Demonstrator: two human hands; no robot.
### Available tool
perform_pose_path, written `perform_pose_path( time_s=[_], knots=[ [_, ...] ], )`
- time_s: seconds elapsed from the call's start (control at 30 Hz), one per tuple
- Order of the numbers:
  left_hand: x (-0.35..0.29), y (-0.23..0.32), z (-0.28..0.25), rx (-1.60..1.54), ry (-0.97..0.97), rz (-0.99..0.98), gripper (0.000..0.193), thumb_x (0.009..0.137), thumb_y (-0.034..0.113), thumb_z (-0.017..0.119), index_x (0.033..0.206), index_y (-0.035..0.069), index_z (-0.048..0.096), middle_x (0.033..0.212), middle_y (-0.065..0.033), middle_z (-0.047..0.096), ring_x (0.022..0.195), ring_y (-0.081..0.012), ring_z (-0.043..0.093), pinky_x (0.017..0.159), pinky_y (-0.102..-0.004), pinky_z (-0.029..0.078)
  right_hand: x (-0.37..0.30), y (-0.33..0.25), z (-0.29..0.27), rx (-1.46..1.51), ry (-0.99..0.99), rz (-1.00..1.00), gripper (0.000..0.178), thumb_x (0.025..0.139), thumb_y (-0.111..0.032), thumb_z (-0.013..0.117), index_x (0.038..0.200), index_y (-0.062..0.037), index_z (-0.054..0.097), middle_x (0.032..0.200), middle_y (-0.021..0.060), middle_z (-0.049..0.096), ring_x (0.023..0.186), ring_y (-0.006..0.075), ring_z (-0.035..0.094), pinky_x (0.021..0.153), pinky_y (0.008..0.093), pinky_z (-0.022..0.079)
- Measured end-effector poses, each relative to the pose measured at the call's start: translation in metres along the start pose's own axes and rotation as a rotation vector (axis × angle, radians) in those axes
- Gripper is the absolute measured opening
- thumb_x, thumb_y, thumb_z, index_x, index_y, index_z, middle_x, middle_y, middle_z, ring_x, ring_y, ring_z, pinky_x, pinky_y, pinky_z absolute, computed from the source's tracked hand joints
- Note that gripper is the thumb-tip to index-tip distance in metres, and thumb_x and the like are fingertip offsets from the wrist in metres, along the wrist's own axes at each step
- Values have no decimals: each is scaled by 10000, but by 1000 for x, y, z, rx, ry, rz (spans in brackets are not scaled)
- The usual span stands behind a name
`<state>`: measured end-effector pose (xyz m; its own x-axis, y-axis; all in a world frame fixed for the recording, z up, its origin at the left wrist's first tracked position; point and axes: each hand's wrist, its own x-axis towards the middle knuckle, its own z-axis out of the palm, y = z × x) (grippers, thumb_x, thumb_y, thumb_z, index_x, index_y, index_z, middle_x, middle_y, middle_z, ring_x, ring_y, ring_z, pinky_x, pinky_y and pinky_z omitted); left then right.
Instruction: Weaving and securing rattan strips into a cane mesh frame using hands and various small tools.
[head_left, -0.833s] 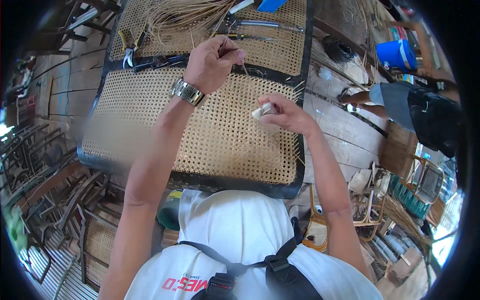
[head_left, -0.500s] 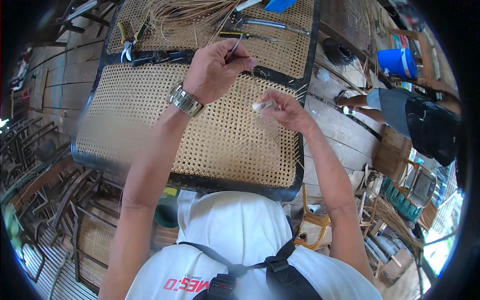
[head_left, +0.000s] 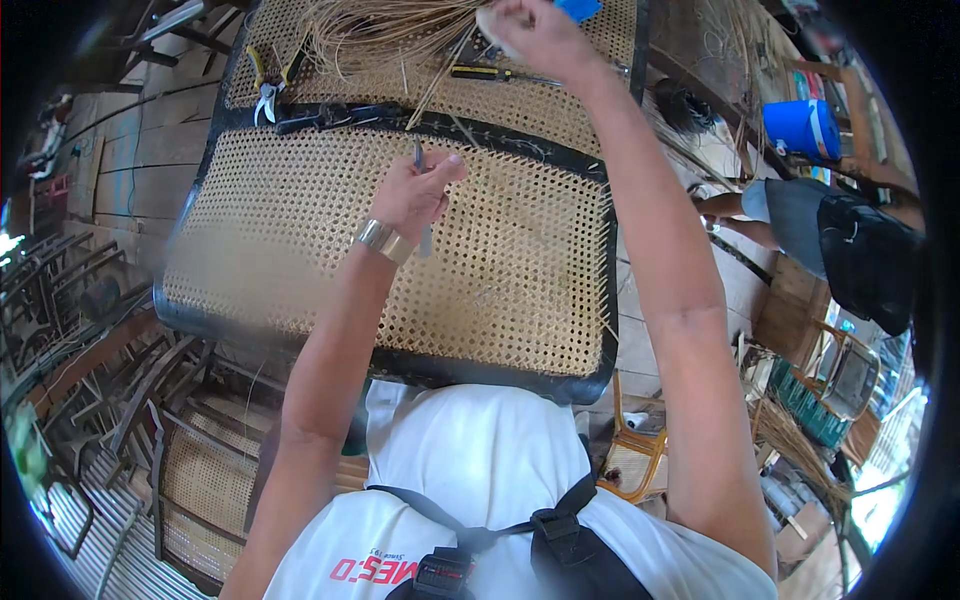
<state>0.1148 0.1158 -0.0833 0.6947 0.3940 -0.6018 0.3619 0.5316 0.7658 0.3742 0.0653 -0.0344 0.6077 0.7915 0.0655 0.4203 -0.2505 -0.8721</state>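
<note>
A woven cane panel in a black frame (head_left: 387,362) lies in front of me, with an open-mesh weave. Over its middle, my left hand (head_left: 412,198) is closed around a slim metal tool (head_left: 418,151) that shows above and below the fist; its exact kind is unclear. My right hand (head_left: 545,38) reaches to the far edge beside a bundle of loose cane strands (head_left: 375,35). Its fingers are curled, a white wrap or scrap shows at them, and what they grip cannot be made out. Some straight strands (head_left: 442,82) slant across the black crossbar between the hands.
Pliers with yellow handles (head_left: 265,90), a dark tool (head_left: 340,117) and a yellow-and-black screwdriver (head_left: 490,73) lie on the far part. Cut ends stick out along the right edge. At right are a blue bucket (head_left: 800,128) and a person (head_left: 800,225); chair frames (head_left: 160,440) stand at left.
My right hand has moved from the panel's right side up to the far strand bundle. My left hand, still holding the metal tool, has come down toward me, away from the crossbar.
</note>
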Motion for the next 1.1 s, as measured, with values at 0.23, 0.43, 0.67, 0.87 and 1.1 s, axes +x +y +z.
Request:
perform_pose_path(
  time_s=[0.23,0.43,0.67,0.87,1.1],
  knots=[
    [37,6,31,66,48,-128,368,948,284,724,1147,-19,657,927,-84,728,474,-57,421,438,-230,317,-44,76,31,-493,154,-312,424,842,-279,776,1159,-35,634,1010,139,693,894,328,678,828,402,548],
    [60,-2,41,189,13,-36,228,941,258,729,969,36,683,863,-53,742,467,-54,485,418,-232,362,-128,64,-1,-103,167,223,327,923,-265,712,1154,-44,643,978,105,698,889,211,662,822,358,529],
    [64,11,48,147,-131,49,220,933,244,737,973,30,704,869,-58,748,470,-43,443,419,-223,320,-193,73,34,310,-125,374,217,995,-220,647,1055,-16,687,831,29,667,759,101,601,704,261,498],
    [41,39,45,987,-3,101,701,1014,609,380,1131,-16,676,916,-100,745,797,-215,660,784,-414,498,-222,27,-17,917,191,374,172,1000,-194,648,1002,-25,676,760,6,633,676,66,573,598,249,458],
    [17,16,62,1468,-462,348,361,1015,371,508,1027,57,684,888,-178,719,794,-293,693,714,-450,512,-268,46,-38,251,-158,668,147,976,-156,617,1016,-26,674,741,15,636,646,73,560,585,248,456]
  ],
)
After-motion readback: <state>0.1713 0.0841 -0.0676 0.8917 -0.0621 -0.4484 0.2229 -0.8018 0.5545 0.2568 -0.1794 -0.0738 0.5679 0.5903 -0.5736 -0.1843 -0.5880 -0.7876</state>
